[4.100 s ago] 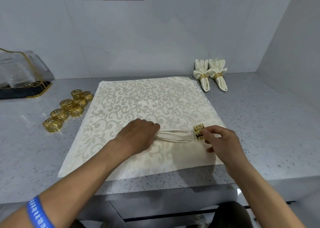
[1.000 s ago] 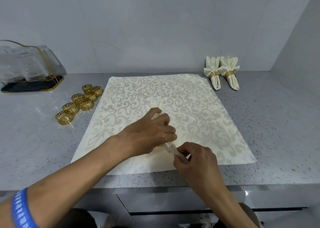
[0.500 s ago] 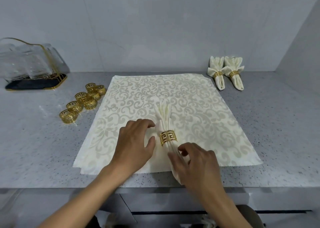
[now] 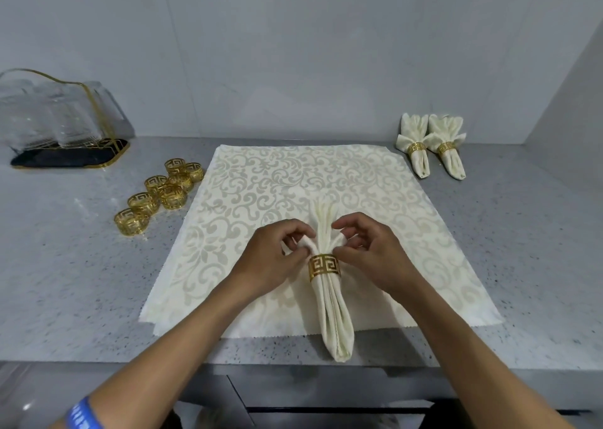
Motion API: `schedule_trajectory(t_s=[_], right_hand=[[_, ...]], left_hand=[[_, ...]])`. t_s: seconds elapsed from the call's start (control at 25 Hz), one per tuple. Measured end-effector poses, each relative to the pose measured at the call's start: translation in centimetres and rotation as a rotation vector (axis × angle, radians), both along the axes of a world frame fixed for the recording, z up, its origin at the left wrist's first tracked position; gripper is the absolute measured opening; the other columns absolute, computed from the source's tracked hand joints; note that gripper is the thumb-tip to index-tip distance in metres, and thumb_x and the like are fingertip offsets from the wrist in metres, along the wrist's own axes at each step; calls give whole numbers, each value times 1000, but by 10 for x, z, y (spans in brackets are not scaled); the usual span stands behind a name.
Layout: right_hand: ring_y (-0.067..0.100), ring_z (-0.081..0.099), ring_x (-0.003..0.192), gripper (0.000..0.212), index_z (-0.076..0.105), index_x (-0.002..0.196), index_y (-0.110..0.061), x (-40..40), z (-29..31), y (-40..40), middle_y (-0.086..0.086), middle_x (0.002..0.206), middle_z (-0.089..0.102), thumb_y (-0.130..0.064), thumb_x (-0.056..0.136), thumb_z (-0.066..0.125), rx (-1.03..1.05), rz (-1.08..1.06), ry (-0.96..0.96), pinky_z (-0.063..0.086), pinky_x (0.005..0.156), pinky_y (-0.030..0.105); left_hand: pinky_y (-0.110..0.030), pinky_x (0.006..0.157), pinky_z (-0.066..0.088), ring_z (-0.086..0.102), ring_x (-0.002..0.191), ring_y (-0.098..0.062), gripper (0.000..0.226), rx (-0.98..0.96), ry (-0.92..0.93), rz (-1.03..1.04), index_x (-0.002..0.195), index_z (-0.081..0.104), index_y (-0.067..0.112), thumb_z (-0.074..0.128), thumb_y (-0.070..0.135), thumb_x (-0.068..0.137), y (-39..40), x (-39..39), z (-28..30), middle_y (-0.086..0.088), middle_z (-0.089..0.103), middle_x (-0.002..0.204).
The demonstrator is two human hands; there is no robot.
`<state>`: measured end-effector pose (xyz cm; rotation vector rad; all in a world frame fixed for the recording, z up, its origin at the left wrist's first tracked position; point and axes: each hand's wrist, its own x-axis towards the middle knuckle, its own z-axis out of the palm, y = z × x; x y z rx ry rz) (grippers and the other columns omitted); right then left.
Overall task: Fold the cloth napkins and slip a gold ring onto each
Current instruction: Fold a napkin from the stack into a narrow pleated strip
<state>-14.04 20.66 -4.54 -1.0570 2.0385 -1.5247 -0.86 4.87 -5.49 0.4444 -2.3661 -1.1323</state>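
On the left: loose gold rings (image 4: 160,194) sat on the counter (image 4: 65,282).
Left hand (image 4: 277,255): pinched the napkin's left fold.
Napkin (image 4: 332,314): lay between both hands, gold ring (image 4: 324,265) around it.
Right hand (image 4: 368,252): pinched the right fold.

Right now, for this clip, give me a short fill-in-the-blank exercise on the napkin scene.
1. The ring on the folded napkin under the hands is coloured ____.
2. Finished napkins by the back wall number ____.
3. Loose rings lie to the ____ of the patterned cloth.
4. The left hand and right hand both pinch the ____.

Missing: gold; two; left; napkin
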Motion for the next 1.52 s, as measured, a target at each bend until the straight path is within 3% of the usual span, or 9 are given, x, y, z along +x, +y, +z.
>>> schedule_trajectory(t_s=[0.16,0.32,0.44,0.64,0.76,1.0,1.24,1.4,1.52], right_hand=[[6,43,50,15,65,76,-15,-3,-16,16,-7,54,53,-9,81,78,-1,-117,87,37,52,21],[10,53,66,21,59,74,-18,1,-24,26,-11,68,57,-5,77,75,59,-173,498,42,59,21],[11,53,67,21,58,82,-19,6,-26,30,-11,78,56,-16,76,78,140,-74,637,42,60,25],[5,57,83,33,59,92,-29,-2,-25,46,-18,88,58,-47,74,80,167,89,604,42,73,17],[2,58,87,33,58,88,-35,-4,-21,45,-24,83,58,-60,71,73,147,76,546,37,73,9],[6,53,78,37,55,79,-29,1,-22,34,-16,76,57,-47,65,85,105,51,523,37,67,13],[5,59,92,23,63,93,-31,-1,-22,36,-17,93,63,-30,78,81,97,56,466,42,77,14],[8,65,98,20,70,108,-23,-25,-1,39,-9,103,71,-11,92,65,-4,-4,93,51,86,26],[9,63,102,45,57,130,-30,-48,17,10,-9,117,67,-3,96,51,73,-56,321,51,89,28]], left_hand=[[-19,61,45,57,62,-4,14,32,-13,102,76,68,26,80,20,80,0,10,-10,13,64,68],[-22,65,49,62,72,-5,13,-34,-46,72,75,67,27,78,26,82,5,14,-11,13,66,73],[-23,71,49,62,82,-4,13,-132,-71,9,78,65,28,77,30,81,6,16,-10,16,66,78],[-18,83,46,57,99,6,39,-179,-292,-174,100,63,37,83,49,69,3,27,1,23,63,100],[-20,80,48,59,94,2,32,-162,-203,-135,96,65,34,82,44,71,5,25,0,20,66,95],[-19,70,53,67,75,-8,17,20,-53,-37,90,72,24,79,13,79,20,17,-10,11,71,80],[-18,71,53,67,77,1,8,-62,-56,9,90,77,22,78,22,83,30,23,-10,18,72,79],[-21,73,53,66,78,2,8,-136,-102,-22,89,77,25,68,23,89,8,19,13,17,72,82],[-28,83,52,63,95,-4,25,-289,-35,85,113,66,24,63,15,91,-16,-8,29,16,67,107]])
